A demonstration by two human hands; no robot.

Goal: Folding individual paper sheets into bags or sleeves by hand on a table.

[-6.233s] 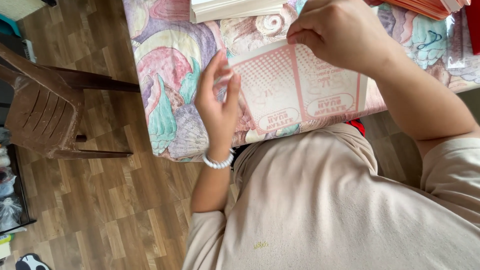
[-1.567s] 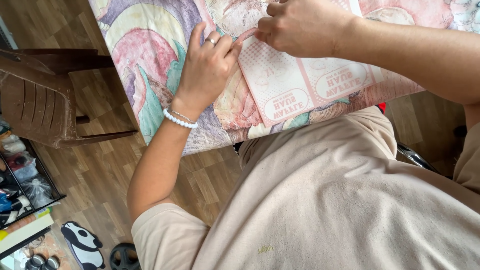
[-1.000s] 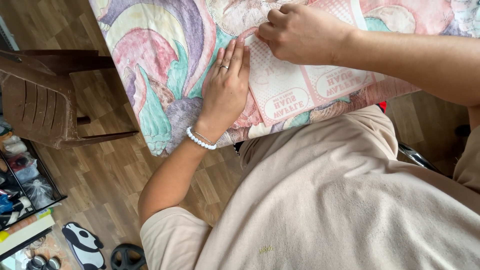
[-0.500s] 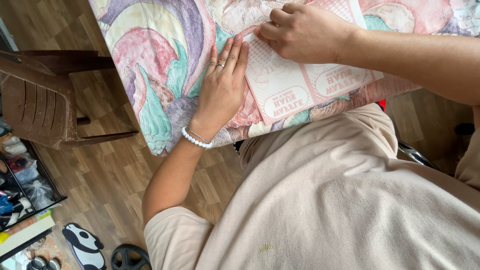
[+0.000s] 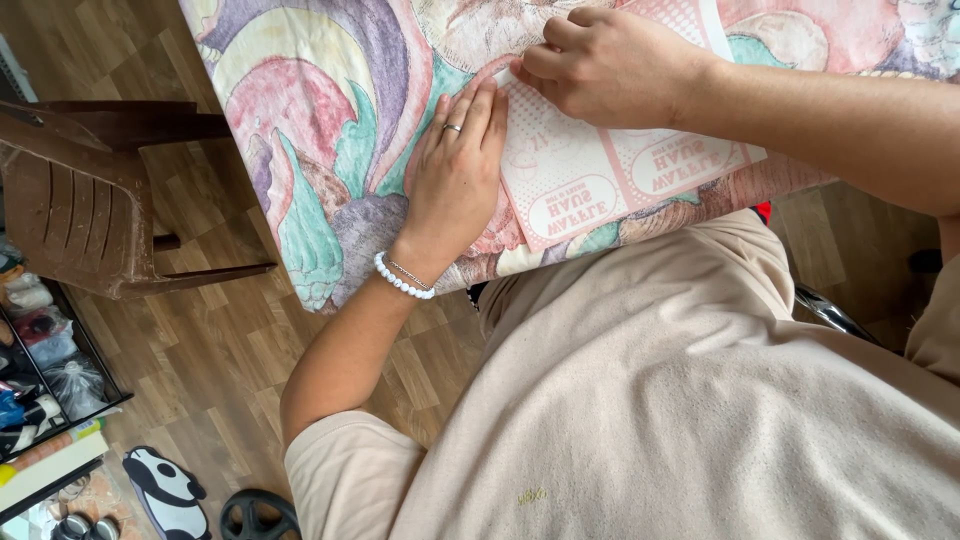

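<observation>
A flat pink-and-white printed paper sheet (image 5: 600, 175) lies on a table covered with a pastel patterned cloth (image 5: 320, 110). My left hand (image 5: 455, 185) rests palm down on the cloth, fingers straight, its fingertips touching the sheet's left edge. It wears a ring and a white bead bracelet. My right hand (image 5: 610, 65) is curled over the sheet's upper left part, fingers pinching the paper at a fold. The sheet's top runs out of view.
A brown plastic chair (image 5: 70, 200) stands left of the table on the wooden floor. A low black rack (image 5: 40, 360) with bags and bottles sits at the far left. A panda slipper (image 5: 170, 490) and a dark round weight (image 5: 258, 515) lie below.
My left hand has slid down and settled flat beside the sheet's left edge. My right hand stays on the sheet's upper left part, shifting only slightly.
</observation>
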